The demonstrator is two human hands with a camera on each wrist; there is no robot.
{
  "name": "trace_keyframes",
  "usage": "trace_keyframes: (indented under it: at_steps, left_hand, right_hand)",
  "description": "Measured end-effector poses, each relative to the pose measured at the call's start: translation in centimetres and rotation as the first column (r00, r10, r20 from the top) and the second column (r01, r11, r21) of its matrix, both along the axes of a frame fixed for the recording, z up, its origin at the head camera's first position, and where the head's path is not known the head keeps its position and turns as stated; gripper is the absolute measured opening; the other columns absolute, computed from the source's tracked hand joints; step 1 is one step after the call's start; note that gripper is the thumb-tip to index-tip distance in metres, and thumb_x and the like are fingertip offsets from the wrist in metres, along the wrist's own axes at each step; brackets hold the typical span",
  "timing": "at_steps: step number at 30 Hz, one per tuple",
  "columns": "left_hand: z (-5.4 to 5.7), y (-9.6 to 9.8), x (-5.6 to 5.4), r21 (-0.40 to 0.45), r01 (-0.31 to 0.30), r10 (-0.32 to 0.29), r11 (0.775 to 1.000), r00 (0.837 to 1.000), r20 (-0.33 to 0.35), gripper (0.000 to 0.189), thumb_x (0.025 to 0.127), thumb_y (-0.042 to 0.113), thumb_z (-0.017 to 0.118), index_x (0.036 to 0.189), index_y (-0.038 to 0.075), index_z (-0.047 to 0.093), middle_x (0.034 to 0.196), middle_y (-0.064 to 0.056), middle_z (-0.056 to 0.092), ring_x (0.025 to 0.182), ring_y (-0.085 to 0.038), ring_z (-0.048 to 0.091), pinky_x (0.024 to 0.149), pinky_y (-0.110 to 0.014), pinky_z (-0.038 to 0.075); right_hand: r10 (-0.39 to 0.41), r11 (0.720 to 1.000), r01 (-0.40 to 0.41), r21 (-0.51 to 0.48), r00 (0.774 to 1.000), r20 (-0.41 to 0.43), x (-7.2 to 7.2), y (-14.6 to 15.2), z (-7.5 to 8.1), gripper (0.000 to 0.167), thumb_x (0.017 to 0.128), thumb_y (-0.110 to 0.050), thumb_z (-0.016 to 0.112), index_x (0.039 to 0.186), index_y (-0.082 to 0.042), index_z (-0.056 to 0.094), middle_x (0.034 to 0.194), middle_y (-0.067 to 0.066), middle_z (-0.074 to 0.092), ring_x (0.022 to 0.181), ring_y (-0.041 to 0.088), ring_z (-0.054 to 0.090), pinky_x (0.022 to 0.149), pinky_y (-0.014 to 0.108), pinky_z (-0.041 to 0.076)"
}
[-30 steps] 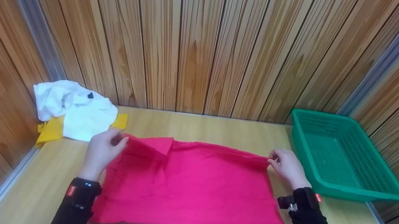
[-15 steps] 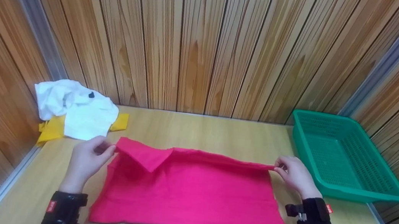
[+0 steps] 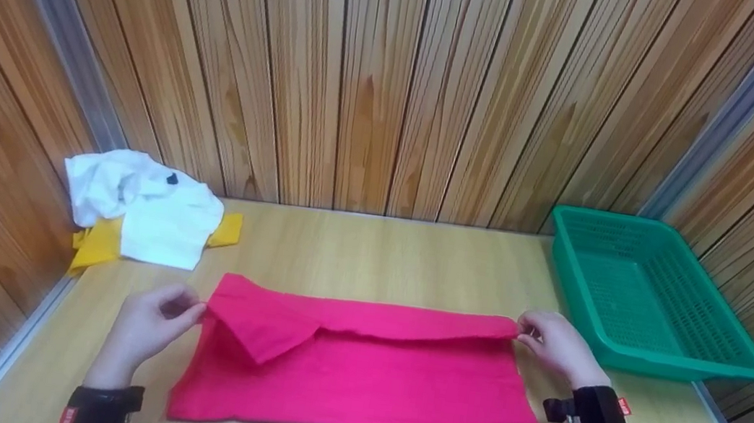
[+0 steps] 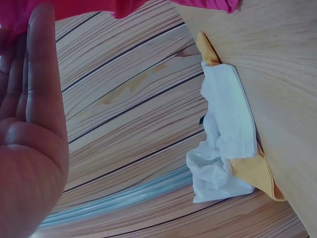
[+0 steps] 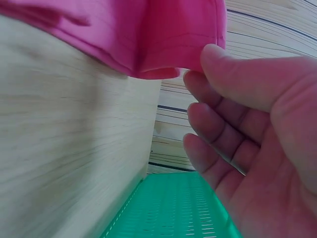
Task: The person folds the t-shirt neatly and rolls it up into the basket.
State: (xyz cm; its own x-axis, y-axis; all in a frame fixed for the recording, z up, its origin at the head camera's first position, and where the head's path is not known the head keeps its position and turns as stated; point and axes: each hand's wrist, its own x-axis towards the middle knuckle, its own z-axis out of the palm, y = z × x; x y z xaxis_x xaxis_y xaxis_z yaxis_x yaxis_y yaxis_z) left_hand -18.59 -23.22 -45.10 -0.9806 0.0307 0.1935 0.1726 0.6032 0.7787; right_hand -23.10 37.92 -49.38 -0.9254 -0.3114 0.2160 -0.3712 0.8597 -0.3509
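A pinkish-red shirt [image 3: 398, 382], folded into a wide rectangle, lies on the table in the head view. Its far edge is lifted and turned over toward the near side, with a pointed flap [image 3: 263, 331] hanging down at the left. My left hand [image 3: 147, 327] pinches the far left corner between thumb and fingers. At the opposite end, my right hand [image 3: 559, 348] pinches the right corner. The right wrist view shows that thumb and forefinger on the stitched hem [image 5: 178, 49]; the other fingers are loosely curled. Part of the left fingertips is cut off in the left wrist view.
White cloth [image 3: 164, 223] lies crumpled over a yellow cloth [image 3: 99, 248] at the back left of the wooden table [image 3: 378, 255]. A green perforated basket [image 3: 587, 305] stands at the back right, close to my right hand. Wood-panelled walls [image 3: 370, 94] enclose the back and sides.
Both hands have drawn the shirt's far edge toward the near side and apart. The left hand has moved left and nearer, the right slightly right and nearer. The turned-over strip has grown wider.
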Motion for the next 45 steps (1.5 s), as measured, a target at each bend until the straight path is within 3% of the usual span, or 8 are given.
trace_keyframes:
  at_steps: [5, 9, 14, 20, 27, 38, 45]
  left_hand:
    - [-0.3, -0.5, 0.4, 0.008, 0.091, -0.091, 0.996, 0.993, 0.075, 0.009, 0.088, 0.017, 0.077, 0.092, 0.011, 0.071, 0.083, 0.001, 0.069, 0.08, -0.018, 0.065, 0.074, -0.026, 0.054]
    - [-0.6, -1.1, 0.5, 0.011, 0.178, -0.178, 0.984, 0.974, 0.14, 0.014, 0.088, 0.023, 0.076, 0.091, 0.011, 0.069, 0.083, 0.0, 0.067, 0.081, -0.019, 0.062, 0.074, -0.028, 0.054]
    - [-0.7, -1.6, 0.5, 0.057, 0.249, -0.256, 0.967, 0.933, 0.251, 0.023, 0.088, 0.03, 0.076, 0.094, 0.01, 0.069, 0.088, -0.003, 0.068, 0.085, -0.023, 0.062, 0.076, -0.032, 0.054]
    - [-1.1, -1.6, 0.7, 0.108, 0.286, -0.305, 0.952, 0.875, 0.376, 0.028, 0.087, 0.032, 0.076, 0.097, 0.007, 0.069, 0.093, -0.009, 0.069, 0.087, -0.024, 0.063, 0.078, -0.037, 0.054]
    - [-2.0, -1.5, 1.1, 0.128, 0.325, -0.347, 0.937, 0.824, 0.448, 0.023, 0.088, 0.027, 0.075, 0.094, 0.006, 0.068, 0.092, -0.006, 0.07, 0.086, -0.023, 0.065, 0.078, -0.039, 0.056]
    - [-3.3, -0.8, 1.6, 0.088, 0.345, -0.337, 0.934, 0.778, 0.53, 0.024, 0.085, 0.026, 0.078, 0.087, 0.006, 0.065, 0.083, -0.005, 0.068, 0.077, -0.022, 0.063, 0.073, -0.037, 0.053]
    - [-4.0, -0.7, 1.7, -0.013, 0.358, -0.294, 0.934, 0.785, 0.546, 0.022, 0.082, 0.027, 0.082, 0.084, 0.009, 0.069, 0.077, -0.003, 0.066, 0.076, -0.021, 0.058, 0.072, -0.037, 0.047]
  right_hand:
    - [0.019, 0.999, -0.019, 0.029, 0.999, 0.027, 0.3, 0.0, -0.4, 0.018, 0.084, -0.002, 0.073, 0.081, -0.014, 0.061, 0.079, -0.007, 0.058, 0.08, 0.019, 0.056, 0.074, 0.041, 0.05]
    - [0.012, 1.0, -0.014, 0.022, 0.997, 0.074, 0.7, -0.2, -0.5, 0.02, 0.083, 0.0, 0.069, 0.079, -0.016, 0.06, 0.079, -0.007, 0.056, 0.081, 0.018, 0.055, 0.074, 0.041, 0.049]
    - [0.025, 0.999, -0.028, 0.026, 0.993, 0.115, 0.9, -0.3, -0.5, 0.022, 0.081, 0.0, 0.068, 0.077, -0.019, 0.057, 0.079, -0.007, 0.055, 0.08, 0.016, 0.054, 0.073, 0.04, 0.048]
    - [0.066, 0.997, -0.069, 0.018, 0.987, 0.15, 0.7, -0.1, -0.7, 0.023, 0.081, -0.001, 0.072, 0.077, -0.017, 0.056, 0.077, -0.008, 0.055, 0.075, 0.014, 0.053, 0.068, 0.037, 0.047]
    - [0.116, 0.991, -0.123, 0.045, 0.985, 0.132, 0.7, 0.0, -1.2, 0.021, 0.08, -0.002, 0.073, 0.076, -0.016, 0.058, 0.076, -0.01, 0.056, 0.073, 0.012, 0.053, 0.067, 0.036, 0.047]
    - [0.134, 0.988, -0.142, 0.066, 0.985, 0.11, 0.6, -0.2, -1.6, 0.022, 0.076, 0.0, 0.072, 0.074, -0.017, 0.057, 0.072, -0.01, 0.053, 0.068, 0.009, 0.048, 0.063, 0.031, 0.043]
    - [0.121, 0.988, -0.132, 0.078, 0.985, 0.124, 0.6, -0.3, -1.8, 0.022, 0.076, 0.0, 0.072, 0.073, -0.017, 0.057, 0.072, -0.01, 0.052, 0.069, 0.01, 0.047, 0.064, 0.033, 0.044]
